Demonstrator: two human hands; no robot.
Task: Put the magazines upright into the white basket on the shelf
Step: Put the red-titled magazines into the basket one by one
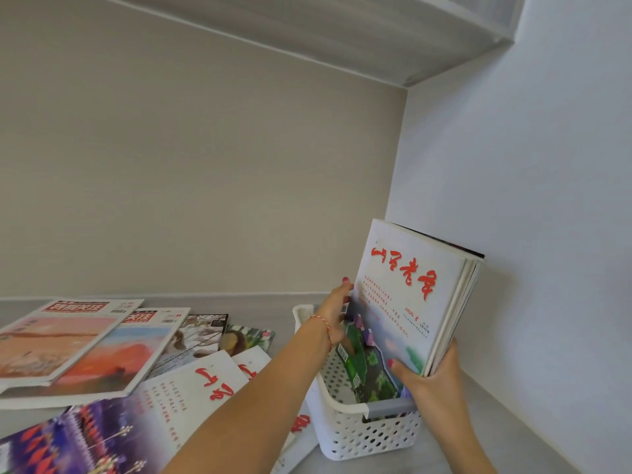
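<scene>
Head view: magazine stack lower right of frame, upright but tilted, long axis near vertical, bottom edge already inside white basket. Right hand grips stack's lower right corner, thumb on front cover. Left hand at stack's left edge, fingers behind it, grip unclear. Judgement: next move is straight down. Loose magazines flat on shelf, lower left, nearer left hand.
</scene>
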